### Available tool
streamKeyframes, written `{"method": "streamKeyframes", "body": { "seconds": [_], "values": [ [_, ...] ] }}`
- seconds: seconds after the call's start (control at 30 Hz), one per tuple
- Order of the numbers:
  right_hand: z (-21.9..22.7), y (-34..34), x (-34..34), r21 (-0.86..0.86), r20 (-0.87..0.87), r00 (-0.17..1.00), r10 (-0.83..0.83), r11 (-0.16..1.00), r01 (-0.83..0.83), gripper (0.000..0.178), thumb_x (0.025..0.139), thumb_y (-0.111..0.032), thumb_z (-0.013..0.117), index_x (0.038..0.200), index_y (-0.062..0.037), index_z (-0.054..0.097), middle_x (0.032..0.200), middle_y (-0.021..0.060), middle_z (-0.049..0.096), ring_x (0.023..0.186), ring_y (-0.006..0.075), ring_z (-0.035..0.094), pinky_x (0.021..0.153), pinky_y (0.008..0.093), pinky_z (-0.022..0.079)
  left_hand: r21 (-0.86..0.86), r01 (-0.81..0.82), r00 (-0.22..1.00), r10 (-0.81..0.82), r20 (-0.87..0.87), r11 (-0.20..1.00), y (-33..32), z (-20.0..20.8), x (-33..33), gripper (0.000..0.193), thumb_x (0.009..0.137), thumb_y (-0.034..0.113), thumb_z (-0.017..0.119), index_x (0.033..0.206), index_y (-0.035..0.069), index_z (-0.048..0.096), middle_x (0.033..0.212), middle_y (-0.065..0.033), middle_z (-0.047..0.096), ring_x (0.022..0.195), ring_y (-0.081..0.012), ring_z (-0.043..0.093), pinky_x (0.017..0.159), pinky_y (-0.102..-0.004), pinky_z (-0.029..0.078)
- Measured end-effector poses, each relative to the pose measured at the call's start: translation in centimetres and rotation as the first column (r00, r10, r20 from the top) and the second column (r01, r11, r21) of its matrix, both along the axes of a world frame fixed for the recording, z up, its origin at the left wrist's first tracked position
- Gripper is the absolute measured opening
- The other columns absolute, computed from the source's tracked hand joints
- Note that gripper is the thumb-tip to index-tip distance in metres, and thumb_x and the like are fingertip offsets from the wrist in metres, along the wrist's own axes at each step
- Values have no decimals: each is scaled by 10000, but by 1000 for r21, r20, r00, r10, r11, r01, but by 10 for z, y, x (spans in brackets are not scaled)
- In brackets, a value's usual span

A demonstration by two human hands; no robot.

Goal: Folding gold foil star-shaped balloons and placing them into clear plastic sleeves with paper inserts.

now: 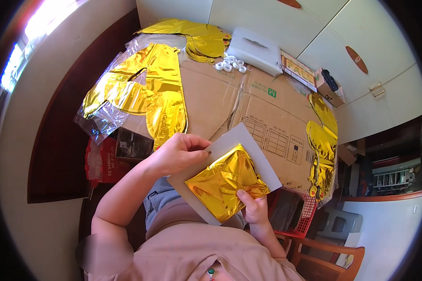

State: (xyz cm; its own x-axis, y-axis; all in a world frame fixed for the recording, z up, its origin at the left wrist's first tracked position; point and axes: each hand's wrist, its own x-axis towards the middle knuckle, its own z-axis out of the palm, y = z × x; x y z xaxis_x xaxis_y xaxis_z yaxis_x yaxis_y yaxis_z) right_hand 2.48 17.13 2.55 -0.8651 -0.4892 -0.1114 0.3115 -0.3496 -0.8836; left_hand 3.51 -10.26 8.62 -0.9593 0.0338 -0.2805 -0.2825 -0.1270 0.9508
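Observation:
In front of my chest is a flat grey card (pixel 260 164), held tilted, with a folded gold foil balloon (pixel 222 180) lying on it. My right hand (pixel 255 208) grips both at the lower right, its thumb pressed on the crumpled foil and its fingers hidden beneath. At the card's upper left edge, my left hand (pixel 185 152) is closed in a pinch; its fingertips meet the card's edge. Beyond my left hand, a large unfolded gold foil balloon (pixel 166 89) lies flat, partly over clear plastic film (pixel 98 124).
Printed cardboard (pixel 272 117) covers the table. Gold foil pieces lie at the back (pixel 201 40) and right edge (pixel 321 140). White ribbon rolls (pixel 229 63) sit near a white box (pixel 253 49). Below are a red basket (pixel 307 215), a red box (pixel 103 161) and a wooden chair (pixel 323 253).

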Motion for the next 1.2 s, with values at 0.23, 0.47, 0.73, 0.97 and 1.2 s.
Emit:
{"method": "streamKeyframes", "body": {
  "seconds": [0.23,0.47,0.73,0.97,1.2],
  "values": [
    [-3,-5,0,59,-28,997,73,996,-71,465,905,6,659,1350,-30,529,1282,55,614,1168,159,585,1040,332,431,182,-222,970,198,139,958,-20,-21,33,224,867,62,758,1069,-24,712,938,-64,726,817,-120,682,762,-254,560],
    [-9,6,-15,39,15,999,-45,998,44,492,897,14,637,1373,-45,530,1311,61,615,1200,187,586,1044,363,448,-416,-178,954,260,149,891,-69,-50,86,199,808,59,754,967,-60,733,796,-79,705,694,-101,639,649,-252,525],
    [7,4,-28,-63,166,972,-166,982,179,453,911,9,617,1353,-48,533,1286,74,625,1157,212,616,1009,378,491,-976,-172,939,277,-204,-137,-146,-198,144,341,882,294,654,938,-30,743,851,-263,707,858,-431,702,805,-487,569],
    [9,15,-42,-46,126,954,-271,959,278,483,911,23,587,1381,-46,500,1307,85,609,1171,233,611,1028,396,486,-899,383,914,50,402,212,-109,-84,103,237,806,216,675,952,51,762,918,-226,711,933,-390,691,865,-473,556],
    [6,25,-82,-42,114,921,-372,925,379,490,904,27,597,1377,-43,493,1298,84,607,1184,233,605,1032,416,488,-646,291,929,-370,14,706,-65,62,-19,228,920,258,706,925,34,742,787,-107,714,694,-202,676,668,-342,538]
  ]
}}
